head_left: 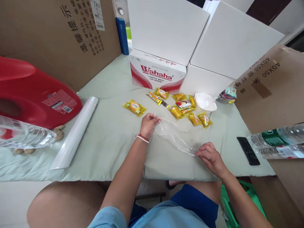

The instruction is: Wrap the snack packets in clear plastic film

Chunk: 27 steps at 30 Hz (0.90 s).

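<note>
A thin clear plastic bag [174, 136] stretches between my two hands above the table. My left hand [148, 124] pinches its upper left end, and my right hand [210, 157] pinches its lower right end. Just beyond lie several yellow-wrapped snack packs [176, 111], with one pack [134, 107] apart to the left of the pile. Among them are a slim snack bar [154, 98], a small dark wrapped piece [164, 103] and a red-and-white packet [183, 104]. A white plastic bowl [205, 103] stands to the right of the pile.
A Wahaha carton [158, 71] and white boxes [168, 31] close off the back. At left are a red jug [35, 95], a plastic bottle [28, 136] and a white roll [76, 133]. At right lie a black phone [248, 151] and bottles [282, 136] beside cardboard [273, 88].
</note>
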Tool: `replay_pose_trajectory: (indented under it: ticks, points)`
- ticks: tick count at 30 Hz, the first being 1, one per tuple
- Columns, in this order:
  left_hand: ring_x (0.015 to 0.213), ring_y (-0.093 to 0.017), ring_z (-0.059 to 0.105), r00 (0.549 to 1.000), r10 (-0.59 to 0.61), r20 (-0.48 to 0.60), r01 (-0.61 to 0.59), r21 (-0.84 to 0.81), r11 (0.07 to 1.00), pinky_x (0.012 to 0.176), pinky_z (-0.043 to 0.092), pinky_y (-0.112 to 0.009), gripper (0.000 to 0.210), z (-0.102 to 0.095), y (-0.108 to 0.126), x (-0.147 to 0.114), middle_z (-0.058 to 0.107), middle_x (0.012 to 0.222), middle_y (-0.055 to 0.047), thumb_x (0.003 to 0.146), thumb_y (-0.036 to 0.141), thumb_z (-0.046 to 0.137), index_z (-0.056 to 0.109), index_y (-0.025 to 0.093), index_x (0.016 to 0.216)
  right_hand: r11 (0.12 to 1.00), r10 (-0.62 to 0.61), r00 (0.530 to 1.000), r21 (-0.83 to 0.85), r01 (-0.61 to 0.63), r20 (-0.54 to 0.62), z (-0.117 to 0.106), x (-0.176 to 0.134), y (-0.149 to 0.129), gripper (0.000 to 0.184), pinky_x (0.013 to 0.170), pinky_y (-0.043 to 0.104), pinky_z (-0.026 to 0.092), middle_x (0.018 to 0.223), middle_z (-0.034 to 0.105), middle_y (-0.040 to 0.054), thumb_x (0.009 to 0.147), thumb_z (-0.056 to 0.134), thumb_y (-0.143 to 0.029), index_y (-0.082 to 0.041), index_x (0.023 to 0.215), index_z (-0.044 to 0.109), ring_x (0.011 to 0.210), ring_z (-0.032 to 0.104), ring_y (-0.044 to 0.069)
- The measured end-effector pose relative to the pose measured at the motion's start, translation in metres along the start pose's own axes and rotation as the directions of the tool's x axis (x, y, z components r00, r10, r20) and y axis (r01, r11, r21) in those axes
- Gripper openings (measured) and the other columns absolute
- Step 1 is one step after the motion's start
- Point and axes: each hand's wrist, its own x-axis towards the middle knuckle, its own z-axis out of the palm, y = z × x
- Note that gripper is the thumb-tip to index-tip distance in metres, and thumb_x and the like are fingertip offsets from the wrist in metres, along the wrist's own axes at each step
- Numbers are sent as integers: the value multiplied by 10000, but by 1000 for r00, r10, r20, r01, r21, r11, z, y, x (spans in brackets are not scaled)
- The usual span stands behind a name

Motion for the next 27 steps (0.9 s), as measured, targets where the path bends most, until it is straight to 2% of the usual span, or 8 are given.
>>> replay_pose_trajectory:
  ticks: [5,11,14,17,19,22,25,27]
  points:
    - [746,-167,705,1000,5,-10,-4,75,997,749,554,-288,373,2,2,-3,628,736,22,601,263,793,479,212,796,998,-6,998,-55,10,65,15,-24,-4,341,753,374,547,941,694,75,1018,529,-138,-322,1118,799,892,601,229]
    - [762,-201,639,996,51,-78,-24,319,947,742,531,-335,343,4,8,-7,604,786,-3,625,240,796,498,230,794,994,104,984,-11,-106,-146,6,2,-41,341,936,478,550,1201,665,118,1032,571,-234,-323,1340,687,1102,623,284]
    - [999,-266,610,954,272,-127,-163,543,824,899,510,-388,393,4,18,-21,593,983,-53,606,185,819,499,247,826,998,-10,1000,55,10,1,25,28,-64,311,938,466,548,1189,692,114,1031,621,-292,-294,1337,677,1078,616,279]
    - [975,-286,572,873,483,70,-327,818,473,911,470,-398,281,-1,22,-40,575,977,-60,720,252,768,498,260,797,1000,-23,994,-6,24,108,61,45,-77,514,1005,516,517,1347,652,162,954,759,-389,-238,1427,623,1193,554,322]
    - [787,-258,529,891,390,235,-370,872,320,817,450,-379,261,-5,18,-52,545,806,-38,815,340,712,487,261,708,997,7,986,-83,7,167,87,50,-79,483,998,505,496,1327,661,160,954,762,-346,-214,1401,637,1196,527,320]
    - [668,-232,468,893,211,397,-443,856,265,756,433,-371,355,-9,6,-62,512,697,-38,879,438,654,503,256,614,985,28,971,-173,14,239,116,48,-78,136,911,418,457,1110,711,91,1011,651,-196,-212,1116,736,1063,519,264]
    - [841,-293,564,836,208,508,-547,805,232,880,471,-429,254,-7,-4,-64,610,844,-92,882,439,636,649,254,709,976,-12,969,-207,65,247,131,41,-78,123,844,383,409,972,698,58,1013,639,-154,-208,949,729,983,490,239]
    - [1008,-345,594,832,247,497,-550,797,248,997,469,-488,213,-1,-8,-61,663,1031,-130,864,431,657,732,243,928,974,-47,969,-204,97,241,135,36,-80,95,824,378,395,940,686,57,1004,660,-160,-206,954,727,962,480,235]
